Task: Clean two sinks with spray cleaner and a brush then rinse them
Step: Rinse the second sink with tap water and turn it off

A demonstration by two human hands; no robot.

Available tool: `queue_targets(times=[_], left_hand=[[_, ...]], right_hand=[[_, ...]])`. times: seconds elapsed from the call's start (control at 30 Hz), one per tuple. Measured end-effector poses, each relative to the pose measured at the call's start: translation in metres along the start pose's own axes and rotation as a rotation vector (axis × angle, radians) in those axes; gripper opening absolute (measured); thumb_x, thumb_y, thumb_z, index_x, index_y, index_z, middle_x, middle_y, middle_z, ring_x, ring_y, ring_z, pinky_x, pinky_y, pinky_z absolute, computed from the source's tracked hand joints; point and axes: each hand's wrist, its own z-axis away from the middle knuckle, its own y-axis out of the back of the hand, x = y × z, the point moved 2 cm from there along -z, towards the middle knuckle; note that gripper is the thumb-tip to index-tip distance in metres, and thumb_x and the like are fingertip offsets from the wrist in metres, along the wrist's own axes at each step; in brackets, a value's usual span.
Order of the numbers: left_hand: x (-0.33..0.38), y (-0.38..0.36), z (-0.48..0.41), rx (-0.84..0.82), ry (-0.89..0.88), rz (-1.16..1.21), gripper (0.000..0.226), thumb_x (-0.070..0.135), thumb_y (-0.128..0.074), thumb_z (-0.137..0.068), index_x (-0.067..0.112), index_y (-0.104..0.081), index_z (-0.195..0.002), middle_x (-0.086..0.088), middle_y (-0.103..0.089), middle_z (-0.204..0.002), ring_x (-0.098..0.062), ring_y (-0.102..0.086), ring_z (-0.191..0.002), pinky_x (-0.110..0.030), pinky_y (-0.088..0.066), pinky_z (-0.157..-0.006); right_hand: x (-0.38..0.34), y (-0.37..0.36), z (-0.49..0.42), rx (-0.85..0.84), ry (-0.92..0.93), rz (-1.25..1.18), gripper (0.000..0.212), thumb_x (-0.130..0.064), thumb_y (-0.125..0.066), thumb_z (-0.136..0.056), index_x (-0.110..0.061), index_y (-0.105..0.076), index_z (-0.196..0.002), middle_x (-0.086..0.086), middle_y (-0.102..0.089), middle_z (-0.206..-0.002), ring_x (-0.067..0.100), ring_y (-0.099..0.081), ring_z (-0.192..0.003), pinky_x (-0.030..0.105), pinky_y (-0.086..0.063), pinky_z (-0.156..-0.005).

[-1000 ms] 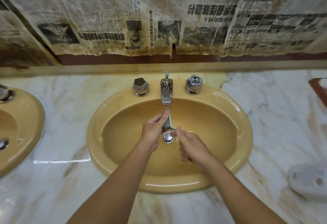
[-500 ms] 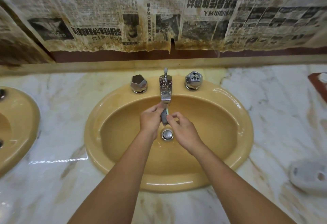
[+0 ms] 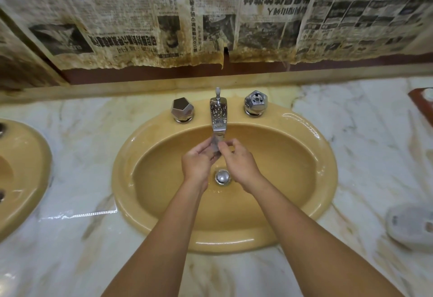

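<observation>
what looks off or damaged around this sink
The newspaper covering the wall is brown-stained and frayed along its lower edge, with a tear just above the faucet. The right knob shows an open hole; the left knob is capped.

left hand (image 3: 196, 164) and right hand (image 3: 240, 163) hold brush (image 3: 215, 148) under faucet (image 3: 218, 116)

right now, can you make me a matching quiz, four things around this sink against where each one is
1 spout
2 drain stopper
3 second sink
4 newspaper

a at the left edge of view
b on the wall behind
c jutting over the yellow sink from its back rim
d at that sink's bottom

Pairs: 1-c, 2-d, 3-a, 4-b
</observation>
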Motion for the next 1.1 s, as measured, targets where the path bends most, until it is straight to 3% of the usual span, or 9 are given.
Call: queue_targets(times=[0.17,0.27,0.33,0.5,0.6,0.67,0.8,1.0,1.1], left_hand=[[0.006,0.003,-0.005,0.012,0.013,-0.105,0.023,0.016,-0.069,-0.096,0.008,-0.072,-0.117,-0.006,-0.079,-0.098,-0.017,-0.076,-0.092,-0.031,-0.061,-0.08],[0.005,-0.003,-0.012,0.0,0.002,-0.179,0.028,0.028,-0.074,-0.093,0.013,-0.075,-0.116,0.0,-0.078,-0.095,-0.01,-0.071,-0.078,-0.029,-0.056,-0.069],[0.003,-0.007,-0.013,0.041,-0.047,-0.231,0.027,0.026,-0.08,-0.087,0.012,-0.078,-0.11,0.001,-0.078,-0.094,-0.008,-0.069,-0.077,-0.027,-0.054,-0.07],[0.0,-0.009,-0.007,0.125,-0.148,-0.3,0.013,0.012,-0.077,-0.088,0.018,-0.08,-0.098,0.005,-0.078,-0.087,-0.01,-0.073,-0.082,-0.028,-0.059,-0.08],[0.002,-0.009,-0.002,-0.058,-0.077,-0.171,0.027,-0.005,-0.057,-0.097,0.009,-0.071,-0.115,0.001,-0.076,-0.092,-0.006,-0.07,-0.08,-0.021,-0.056,-0.076],[0.002,-0.007,0.002,-0.134,-0.032,-0.066,0.035,-0.01,-0.05,-0.097,0.009,-0.066,-0.122,-0.003,-0.076,-0.1,-0.007,-0.071,-0.085,-0.018,-0.055,-0.077],[0.001,0.006,0.001,0.003,-0.015,0.033,0.036,-0.008,-0.06,-0.094,0.005,-0.066,-0.127,-0.008,-0.077,-0.107,-0.012,-0.074,-0.093,-0.021,-0.058,-0.082],[0.003,0.009,0.008,-0.048,-0.069,-0.044,0.026,0.002,-0.065,-0.095,0.006,-0.071,-0.12,-0.002,-0.077,-0.106,-0.011,-0.073,-0.099,-0.02,-0.057,-0.086],[0.001,0.01,0.008,-0.085,-0.108,-0.146,0.028,0.001,-0.066,-0.095,0.007,-0.071,-0.121,-0.003,-0.077,-0.107,-0.011,-0.073,-0.1,-0.022,-0.057,-0.087]], right_hand=[[-0.001,0.005,0.008,0.031,0.018,-0.009,0.026,-0.048,-0.048,-0.099,-0.025,-0.061,-0.098,-0.002,-0.068,-0.087,0.014,-0.058,-0.075,0.029,-0.04,-0.062],[0.003,0.008,0.015,-0.032,0.005,0.025,0.024,-0.047,-0.048,-0.097,-0.027,-0.06,-0.091,-0.002,-0.069,-0.081,0.011,-0.053,-0.059,0.026,-0.034,-0.053],[0.006,0.009,0.014,-0.043,-0.028,0.031,0.024,-0.043,-0.044,-0.096,-0.024,-0.057,-0.089,0.0,-0.065,-0.076,0.014,-0.051,-0.059,0.027,-0.035,-0.056],[-0.001,-0.001,0.001,-0.045,-0.022,0.106,0.042,-0.053,-0.032,-0.103,-0.021,-0.059,-0.103,0.0,-0.066,-0.1,0.022,-0.059,-0.095,0.035,-0.046,-0.079],[-0.002,-0.002,-0.01,0.039,0.033,0.226,0.044,-0.051,-0.033,-0.103,-0.022,-0.058,-0.081,0.006,-0.07,-0.09,0.031,-0.062,-0.092,0.039,-0.047,-0.078],[-0.004,-0.003,-0.017,0.081,0.046,0.285,0.043,-0.054,-0.036,-0.099,-0.023,-0.062,-0.085,0.009,-0.071,-0.091,0.034,-0.062,-0.09,0.04,-0.049,-0.076],[-0.011,-0.012,-0.024,0.012,0.066,0.334,0.046,-0.056,-0.043,-0.095,-0.018,-0.068,-0.084,0.008,-0.073,-0.087,0.033,-0.066,-0.087,0.039,-0.053,-0.074],[-0.018,-0.013,-0.028,0.018,0.062,0.219,0.03,-0.036,-0.037,-0.103,-0.021,-0.054,-0.123,0.011,-0.067,-0.116,0.034,-0.06,-0.106,0.041,-0.047,-0.087],[-0.011,-0.012,-0.026,0.055,0.104,0.255,0.031,-0.043,-0.034,-0.104,-0.026,-0.056,-0.117,0.005,-0.069,-0.105,0.031,-0.061,-0.094,0.039,-0.048,-0.079]])
